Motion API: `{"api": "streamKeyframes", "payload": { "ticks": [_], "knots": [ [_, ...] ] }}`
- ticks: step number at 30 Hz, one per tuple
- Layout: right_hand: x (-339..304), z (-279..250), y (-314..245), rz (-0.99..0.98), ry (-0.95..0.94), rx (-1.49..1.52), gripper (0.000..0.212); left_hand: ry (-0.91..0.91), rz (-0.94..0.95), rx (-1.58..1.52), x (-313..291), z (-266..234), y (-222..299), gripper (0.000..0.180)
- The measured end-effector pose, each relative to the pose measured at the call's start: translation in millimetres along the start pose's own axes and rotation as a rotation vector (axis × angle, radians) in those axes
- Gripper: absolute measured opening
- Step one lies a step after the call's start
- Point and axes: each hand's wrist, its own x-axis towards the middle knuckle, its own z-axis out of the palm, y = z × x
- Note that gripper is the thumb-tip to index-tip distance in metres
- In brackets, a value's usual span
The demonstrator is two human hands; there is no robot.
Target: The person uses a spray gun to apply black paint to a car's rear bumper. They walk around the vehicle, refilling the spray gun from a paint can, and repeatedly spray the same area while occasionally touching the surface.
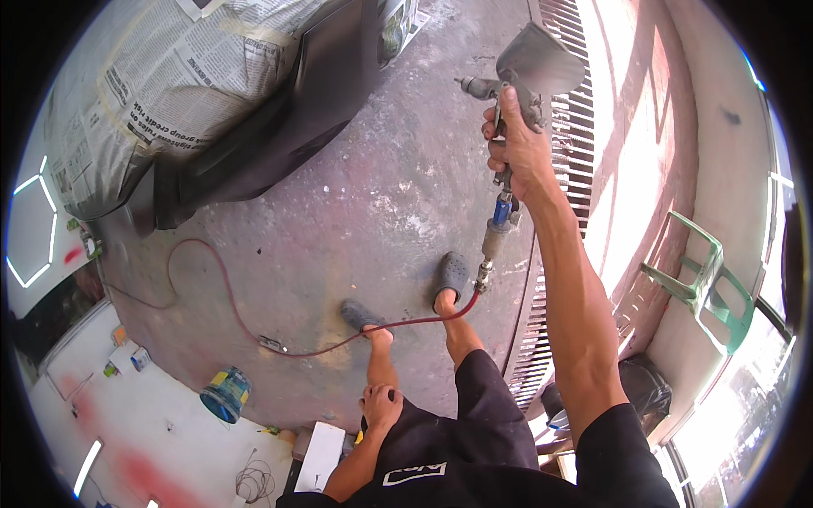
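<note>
My right hand (522, 152) is raised out ahead, its fingers wrapped round the handle of a spray gun (540, 61). The gun has a grey cup on top, and its nozzle faces left. Below the handle, an inline fitting (494, 237) with a blue part joins a red air hose (394, 325). My left hand (383, 408) rests on the leg of my dark shorts, fingers lying over it and holding nothing visible. Left of the gun, across a gap, stands a dark bumper-like panel (330, 85), next to a body masked with newspaper (182, 76).
The hose curves across the stained floor (406, 195) past my feet. A metal floor grate (572, 127) runs along the right. Beyond it lies a green plastic chair (703, 284). A blue bucket (225, 394) stands lower left, near a white wall with red overspray (144, 474).
</note>
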Motion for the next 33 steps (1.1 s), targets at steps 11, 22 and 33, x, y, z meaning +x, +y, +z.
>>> {"api": "streamKeyframes", "payload": {
  "ticks": [11, 22, 33],
  "knots": [
    [-56.5, -44.7, 28.2, 0.216, 0.102, -0.081, 0.061, 0.149, 0.279, -0.333, 16.9, -51.9, 58.8, 0.038],
    [-2.5, -67.6, -166.7, -0.286, -0.218, 0.1, 0.082, -0.169, 1.27, -0.396, -49.2, -96.4, 331.8, 0.074],
    [106.8, -136.2, -51.6, -0.083, -0.025, -0.321, 0.049, -0.189, 1.014, -0.54, -54.1, -29.1, 520.7, 0.064]
  ]
}}
